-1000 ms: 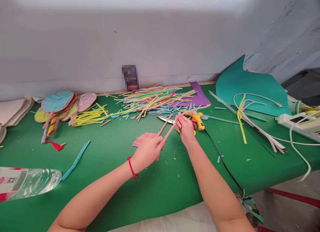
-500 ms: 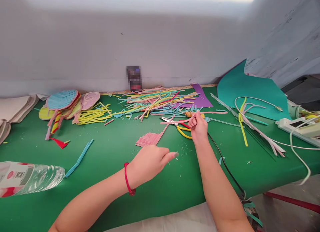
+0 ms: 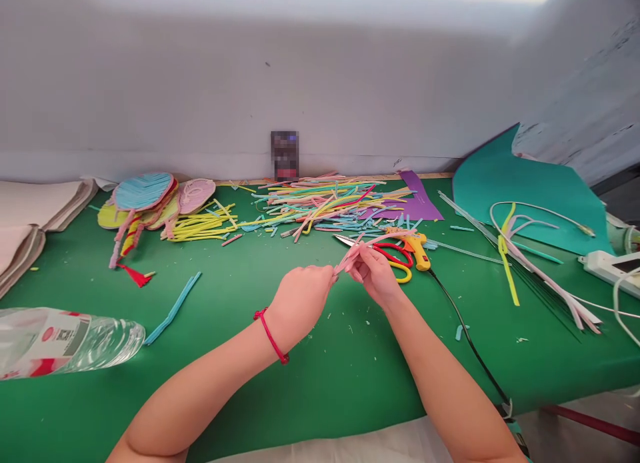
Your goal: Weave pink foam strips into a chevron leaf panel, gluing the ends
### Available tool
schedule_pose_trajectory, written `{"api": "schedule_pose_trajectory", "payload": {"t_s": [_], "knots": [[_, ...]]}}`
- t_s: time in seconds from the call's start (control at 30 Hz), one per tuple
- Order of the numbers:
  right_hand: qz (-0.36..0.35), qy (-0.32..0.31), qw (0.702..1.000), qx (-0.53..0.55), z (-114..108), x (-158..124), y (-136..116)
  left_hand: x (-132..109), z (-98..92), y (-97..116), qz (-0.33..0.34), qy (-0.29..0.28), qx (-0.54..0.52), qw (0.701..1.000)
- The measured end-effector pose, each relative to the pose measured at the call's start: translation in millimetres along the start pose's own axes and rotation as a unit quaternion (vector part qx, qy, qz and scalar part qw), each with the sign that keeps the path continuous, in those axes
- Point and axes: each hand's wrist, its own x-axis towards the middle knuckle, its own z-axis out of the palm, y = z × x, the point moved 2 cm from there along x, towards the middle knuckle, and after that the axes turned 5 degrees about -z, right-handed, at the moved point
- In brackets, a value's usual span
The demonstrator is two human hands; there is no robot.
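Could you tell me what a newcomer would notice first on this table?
Probably the two hands meeting mid-table, left hand and right hand both pinching a pink strip. Behind them sprawls a bright heap of coloured strips on the green table, with a teal sheet propped far right.

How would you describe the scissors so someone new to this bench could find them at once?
Start at the green table and find the big heap of coloured strips near the wall. Just in front of it, beyond the right hand, lie the scissors, beside the yellow glue gun. Only they have red and yellow loop handles and metal blades.
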Motion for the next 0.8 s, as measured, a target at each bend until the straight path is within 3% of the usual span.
{"api": "schedule_pose_trajectory", "payload": {"t_s": [0.13,0.27,0.33,0.5,0.63,0.8], "knots": [[-0.003,-0.016,1.0,0.008,-1,-1,1,1,-0.9,-2,-0.022,-0.008,0.04,0.999],[0.051,-0.117,0.992,0.012,11,-8,9,4,3.0,-2,-0.029,-0.03,0.041,0.998],[0.075,-0.137,0.987,0.022,17,-10,13,6,6.0,-2,-0.028,-0.034,0.035,0.998],[0.082,-0.054,0.992,0.079,6,-2,7,9,13.7,-1,-0.026,-0.014,0.012,1.0],[0.036,0.033,0.988,0.145,-29,7,-16,10,11.5,-3,-0.026,-0.024,-0.003,0.999],[-0.044,0.076,0.976,0.198,-66,9,-38,6,0.2,-4,-0.023,-0.039,-0.037,0.998]]}}
